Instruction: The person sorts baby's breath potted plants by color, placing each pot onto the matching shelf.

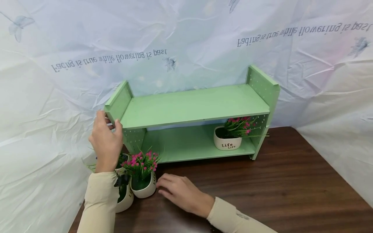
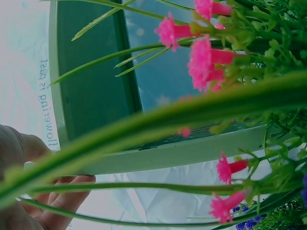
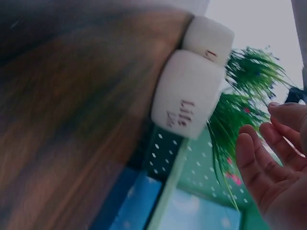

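Observation:
My left hand (image 1: 105, 142) grips the front edge of the left side panel of a green two-tier shelf (image 1: 192, 105), thumb on the inner side and fingers on the outer. In the left wrist view, the thumb and fingers lie either side of that panel edge, partly behind long leaves. My right hand (image 1: 185, 194) is held low over the table, fingers loosely bent and empty. Its fingertips come close to a white "Life" pot (image 1: 144, 192) of pink flowers (image 1: 142, 161). A second white pot (image 1: 126, 204) stands beside it, partly hidden by my left sleeve.
Another white pot (image 1: 228, 143) with pink flowers sits at the right end of the shelf's lower tier. Part of a further plant shows behind my left wrist. The shelf stands on a dark wood table (image 1: 279, 184), with a printed pale cloth (image 1: 198, 35) hanging behind.

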Demonstrator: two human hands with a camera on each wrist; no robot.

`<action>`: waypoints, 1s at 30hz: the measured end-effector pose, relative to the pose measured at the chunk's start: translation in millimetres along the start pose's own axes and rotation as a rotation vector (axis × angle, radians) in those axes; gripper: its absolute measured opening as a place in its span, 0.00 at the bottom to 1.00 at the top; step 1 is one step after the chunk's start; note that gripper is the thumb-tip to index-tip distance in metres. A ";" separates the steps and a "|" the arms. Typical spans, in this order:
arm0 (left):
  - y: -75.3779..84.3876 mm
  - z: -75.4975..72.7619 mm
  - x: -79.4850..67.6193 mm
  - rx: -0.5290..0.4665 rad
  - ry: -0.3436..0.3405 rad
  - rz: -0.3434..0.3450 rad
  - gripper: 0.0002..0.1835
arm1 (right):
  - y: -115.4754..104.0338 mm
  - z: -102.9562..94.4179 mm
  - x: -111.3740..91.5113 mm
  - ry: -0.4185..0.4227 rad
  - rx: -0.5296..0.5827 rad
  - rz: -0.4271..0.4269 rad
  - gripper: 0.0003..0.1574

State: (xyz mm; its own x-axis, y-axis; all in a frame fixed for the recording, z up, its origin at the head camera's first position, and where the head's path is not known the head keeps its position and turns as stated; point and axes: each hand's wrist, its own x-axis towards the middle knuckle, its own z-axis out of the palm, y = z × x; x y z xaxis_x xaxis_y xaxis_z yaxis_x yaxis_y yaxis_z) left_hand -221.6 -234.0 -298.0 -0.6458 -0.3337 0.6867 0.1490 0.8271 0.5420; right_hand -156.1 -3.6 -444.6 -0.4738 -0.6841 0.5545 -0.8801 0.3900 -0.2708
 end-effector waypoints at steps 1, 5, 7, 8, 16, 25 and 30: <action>0.3 0.0 0.0 -0.002 -0.001 0.000 0.16 | -0.8 4.8 2.3 -0.023 0.009 0.006 0.11; 2.7 1.4 1.0 -0.011 -0.003 0.002 0.16 | -0.8 20.6 10.7 -0.068 0.006 0.007 0.13; 3.8 1.6 1.5 -0.015 -0.004 0.006 0.15 | -0.2 26.1 14.9 -0.075 -0.001 -0.005 0.15; 4.1 1.4 1.7 -0.016 -0.003 0.008 0.15 | -0.1 28.5 17.0 -0.078 -0.009 -0.014 0.15; -0.2 -2.9 0.6 -0.021 -0.003 0.003 0.15 | -4.7 45.3 30.4 -0.129 -0.143 -0.079 0.12; -2.1 -2.2 -0.3 -0.019 -0.020 -0.011 0.16 | -8.0 60.7 34.7 -0.105 -0.235 -0.057 0.10; -3.4 -1.3 -0.7 -0.017 -0.021 -0.015 0.16 | -4.5 65.1 36.3 -0.092 -0.287 -0.030 0.10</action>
State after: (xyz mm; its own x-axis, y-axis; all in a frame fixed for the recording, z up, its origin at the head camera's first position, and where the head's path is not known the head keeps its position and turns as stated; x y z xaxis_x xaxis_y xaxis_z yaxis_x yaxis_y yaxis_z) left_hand -220.7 -237.2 -299.7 -0.6634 -0.3368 0.6681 0.1514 0.8140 0.5607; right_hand -171.4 -70.3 -474.5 -0.4598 -0.7460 0.4816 -0.8553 0.5180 -0.0142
